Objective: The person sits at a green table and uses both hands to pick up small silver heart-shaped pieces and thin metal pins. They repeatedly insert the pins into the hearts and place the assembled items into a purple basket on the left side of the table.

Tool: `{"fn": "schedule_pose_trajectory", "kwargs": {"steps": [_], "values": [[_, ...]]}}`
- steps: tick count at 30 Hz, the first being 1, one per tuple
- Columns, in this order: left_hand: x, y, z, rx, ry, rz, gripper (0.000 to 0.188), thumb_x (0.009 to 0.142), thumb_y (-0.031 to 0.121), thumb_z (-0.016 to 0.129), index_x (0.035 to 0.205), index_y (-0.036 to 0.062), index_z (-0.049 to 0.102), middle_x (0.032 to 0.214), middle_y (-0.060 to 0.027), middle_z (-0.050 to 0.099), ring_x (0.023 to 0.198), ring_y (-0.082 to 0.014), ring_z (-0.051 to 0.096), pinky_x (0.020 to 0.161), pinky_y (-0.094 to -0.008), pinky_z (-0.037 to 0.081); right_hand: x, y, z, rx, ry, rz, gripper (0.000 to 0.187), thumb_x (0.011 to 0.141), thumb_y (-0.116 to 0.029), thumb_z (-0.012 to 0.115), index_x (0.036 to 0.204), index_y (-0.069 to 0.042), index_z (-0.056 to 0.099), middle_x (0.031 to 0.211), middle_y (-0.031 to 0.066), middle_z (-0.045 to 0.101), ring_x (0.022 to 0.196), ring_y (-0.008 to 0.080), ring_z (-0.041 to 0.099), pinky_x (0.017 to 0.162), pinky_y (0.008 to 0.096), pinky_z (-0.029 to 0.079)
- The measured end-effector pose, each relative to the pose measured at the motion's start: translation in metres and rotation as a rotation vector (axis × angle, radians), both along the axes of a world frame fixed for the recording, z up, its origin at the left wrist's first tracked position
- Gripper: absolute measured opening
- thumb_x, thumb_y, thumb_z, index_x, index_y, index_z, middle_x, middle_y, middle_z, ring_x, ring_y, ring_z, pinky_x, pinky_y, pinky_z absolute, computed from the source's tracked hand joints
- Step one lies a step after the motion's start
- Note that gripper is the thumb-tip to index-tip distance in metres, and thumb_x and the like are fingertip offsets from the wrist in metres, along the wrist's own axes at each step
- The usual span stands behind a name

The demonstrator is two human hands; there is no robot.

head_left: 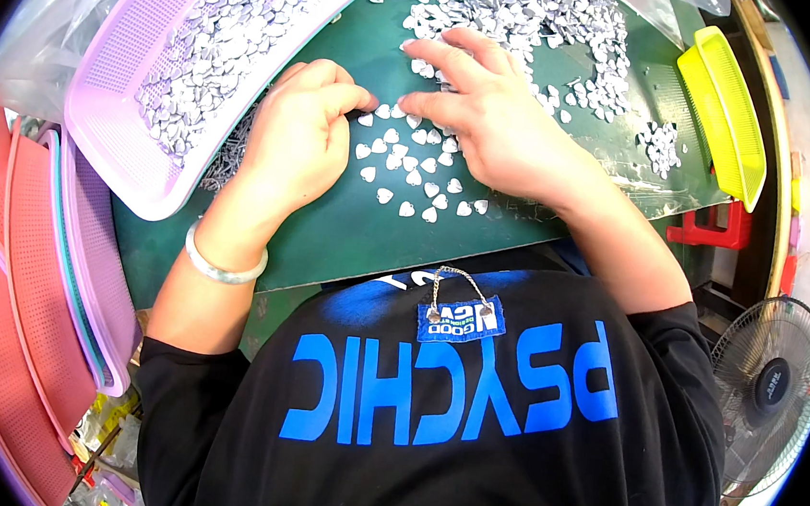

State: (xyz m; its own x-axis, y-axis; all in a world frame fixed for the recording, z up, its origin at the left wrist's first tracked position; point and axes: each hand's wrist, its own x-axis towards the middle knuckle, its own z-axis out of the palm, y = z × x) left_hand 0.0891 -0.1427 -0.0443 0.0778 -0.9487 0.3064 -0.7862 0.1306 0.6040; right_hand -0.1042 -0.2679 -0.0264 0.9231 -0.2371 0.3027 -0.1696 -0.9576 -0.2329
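Small silvery-white heart-shaped pieces [429, 165] lie loosely scattered on the dark green tabletop [319, 245] before me. My left hand [305, 133] rests at the left of them, its fingers curled and its tips together beside a heart piece; whether anything is pinched there is hidden. Reaching in from the right, my right hand [494, 116] has its fingers spread. One of its fingertips touches down at a heart piece close to the left fingertips, and another reaches toward the large heap of heart pieces [513, 7] at the far side.
A lilac basket [107, 82] at the left holds many more pieces. A small pile of hearts [662, 148] and a yellow-green basket [726, 112] are at the right. Stacked baskets [45, 299] stand at the lower left, a fan [769, 381] at the lower right.
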Motion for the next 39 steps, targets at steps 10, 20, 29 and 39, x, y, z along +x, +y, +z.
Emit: {"fn": "schedule_pose_trajectory", "kwargs": {"steps": [10, 20, 29, 39], "values": [[-0.007, -0.003, 0.002, -0.009, -0.059, -0.142, 0.043, 0.076, -0.013, 0.048, 0.109, 0.0043, 0.069, 0.101, -0.0112, 0.060, 0.098, -0.0299, 0.056, 0.089, -0.0361, 0.045, -0.022, 0.000, 0.008, 0.068, -0.023, -0.036, 0.012, 0.076, -0.005, 0.068, 0.087, -0.005, 0.070, 0.129, 0.0117, 0.056, 0.127, 0.0360, 0.044, 0.103, 0.0490, 0.038], [-0.013, -0.001, 0.004, -0.048, -0.102, -0.198, 0.036, 0.071, -0.011, 0.053, 0.096, 0.0061, 0.073, 0.103, -0.0106, 0.059, 0.099, -0.0302, 0.054, 0.093, -0.0400, 0.042, -0.023, 0.000, 0.004, 0.107, -0.041, -0.064, 0.013, 0.074, -0.008, 0.071, 0.087, -0.004, 0.069, 0.127, 0.0119, 0.057, 0.126, 0.0358, 0.045, 0.103, 0.0494, 0.038], [-0.012, -0.002, 0.002, -0.065, -0.040, -0.194, 0.035, 0.070, -0.013, 0.051, 0.092, 0.0046, 0.072, 0.100, -0.0109, 0.058, 0.097, -0.0292, 0.054, 0.086, -0.0371, 0.045, -0.009, 0.009, -0.001, 0.057, -0.058, -0.009, 0.015, 0.073, -0.008, 0.072, 0.088, -0.004, 0.071, 0.129, 0.0124, 0.057, 0.126, 0.0356, 0.045, 0.103, 0.0492, 0.038], [-0.016, 0.000, 0.007, -0.062, -0.089, -0.228, 0.032, 0.069, -0.011, 0.053, 0.089, 0.0055, 0.072, 0.100, -0.0111, 0.059, 0.097, -0.0299, 0.055, 0.089, -0.0379, 0.043, -0.020, 0.000, 0.000, 0.111, -0.028, -0.061, 0.014, 0.073, -0.007, 0.072, 0.086, -0.005, 0.069, 0.127, 0.0119, 0.057, 0.127, 0.0358, 0.045, 0.102, 0.0500, 0.038]]}}
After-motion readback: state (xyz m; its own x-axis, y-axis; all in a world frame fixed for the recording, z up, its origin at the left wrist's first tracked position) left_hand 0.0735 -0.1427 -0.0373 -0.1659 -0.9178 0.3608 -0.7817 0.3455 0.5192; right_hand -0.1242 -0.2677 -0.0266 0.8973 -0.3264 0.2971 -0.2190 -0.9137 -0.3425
